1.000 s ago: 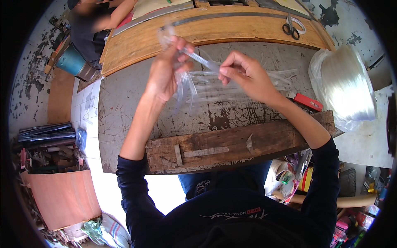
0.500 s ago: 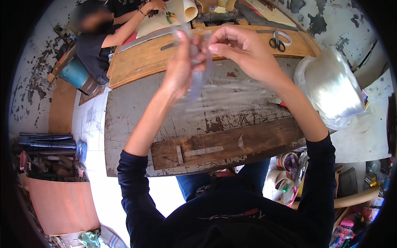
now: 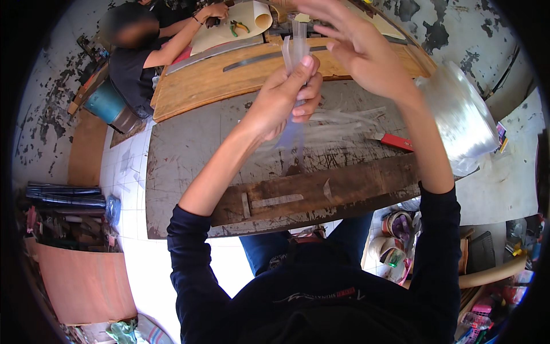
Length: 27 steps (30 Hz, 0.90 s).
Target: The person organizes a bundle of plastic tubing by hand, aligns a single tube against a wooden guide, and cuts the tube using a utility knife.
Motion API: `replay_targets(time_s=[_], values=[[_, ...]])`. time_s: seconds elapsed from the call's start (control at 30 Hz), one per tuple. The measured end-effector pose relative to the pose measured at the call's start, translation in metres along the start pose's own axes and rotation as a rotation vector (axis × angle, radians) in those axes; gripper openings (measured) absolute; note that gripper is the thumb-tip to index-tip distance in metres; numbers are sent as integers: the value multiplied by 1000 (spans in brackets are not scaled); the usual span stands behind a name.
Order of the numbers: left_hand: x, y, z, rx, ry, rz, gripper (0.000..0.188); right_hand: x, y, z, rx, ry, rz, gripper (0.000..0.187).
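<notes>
My left hand [image 3: 281,98] is closed round a bundle of clear plastic strips [image 3: 298,45]. The strips stand up above my thumb, and their lower ends hang below my fist over the grey worktable [image 3: 195,149]. To the right of the bundle and apart from it, my right hand [image 3: 364,54] is raised with its fingers spread, holding nothing; its fingertips are blurred. Beneath my hands, more loose clear strips [image 3: 349,117] lie on the table. A red cutter knife [image 3: 396,141] rests near my right forearm.
Along the table's near edge lies a dark wooden board [image 3: 355,178]. A big roll of clear plastic [image 3: 461,117] stands at the right. Beyond are a raised wooden board [image 3: 200,89], a metal strip [image 3: 252,59] and pliers [image 3: 239,27]. A person [image 3: 132,63] works at far left.
My right hand has left the bundle, moving up and right, its fingers now spread. My left hand has moved slightly right, still holding the strips. The red cutter knife shows more fully.
</notes>
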<state>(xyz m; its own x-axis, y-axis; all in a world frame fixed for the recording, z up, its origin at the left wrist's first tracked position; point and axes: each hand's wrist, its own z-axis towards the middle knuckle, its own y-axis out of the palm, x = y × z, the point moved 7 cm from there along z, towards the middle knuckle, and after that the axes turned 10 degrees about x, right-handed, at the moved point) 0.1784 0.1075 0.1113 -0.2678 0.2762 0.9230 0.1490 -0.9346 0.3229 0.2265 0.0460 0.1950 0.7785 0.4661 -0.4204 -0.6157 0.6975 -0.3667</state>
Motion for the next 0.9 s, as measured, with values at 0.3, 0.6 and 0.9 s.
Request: replay_targets(time_s=[0.3, 0.6, 0.9], values=[[-7, 1, 0, 9, -18, -21, 28, 0, 5, -18, -414, -82, -448, 70], [-16, 5, 1, 4, -52, 42, 29, -20, -5, -14, -162, -279, -576, 57], [-25, 14, -3, -52, -89, 78, 32, -16, 5, -5, -441, 70, -283, 23]])
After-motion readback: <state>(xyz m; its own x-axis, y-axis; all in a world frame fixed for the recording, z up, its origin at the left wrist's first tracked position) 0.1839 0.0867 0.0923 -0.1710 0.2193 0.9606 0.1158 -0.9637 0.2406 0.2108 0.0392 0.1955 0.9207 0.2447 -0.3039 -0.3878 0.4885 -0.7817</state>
